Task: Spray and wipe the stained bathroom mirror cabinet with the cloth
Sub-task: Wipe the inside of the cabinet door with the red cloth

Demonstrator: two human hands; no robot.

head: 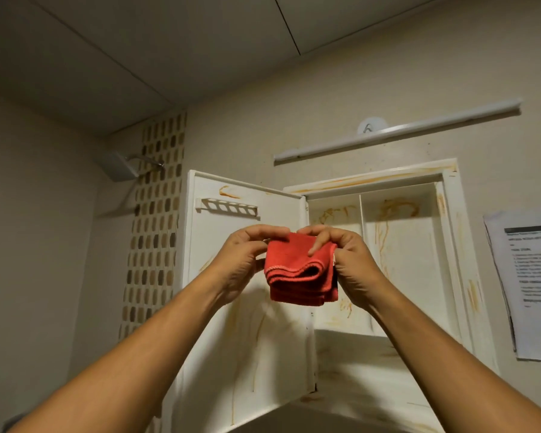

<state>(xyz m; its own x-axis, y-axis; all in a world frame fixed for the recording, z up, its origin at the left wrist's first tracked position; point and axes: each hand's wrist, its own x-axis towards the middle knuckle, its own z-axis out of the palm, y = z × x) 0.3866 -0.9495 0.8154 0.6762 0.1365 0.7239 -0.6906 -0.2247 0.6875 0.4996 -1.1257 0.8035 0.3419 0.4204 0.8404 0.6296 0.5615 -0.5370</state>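
Note:
A folded red cloth [297, 271] hangs in mid-air in front of the white bathroom cabinet [400, 245]. My left hand [247, 260] pinches its upper left edge and my right hand [347, 260] pinches its upper right corner. The cabinet door [244, 332] stands swung open to the left. Orange-brown stains streak the door's inner face, the frame and the back of the shelf compartments. No spray bottle is in view.
A white toothbrush rack [227, 207] sits on the door's inner face. A tube light [397, 129] runs above the cabinet. A printed paper [531, 282] is stuck on the wall at right. A shower head [119, 165] and mosaic tile strip [156, 220] are at left.

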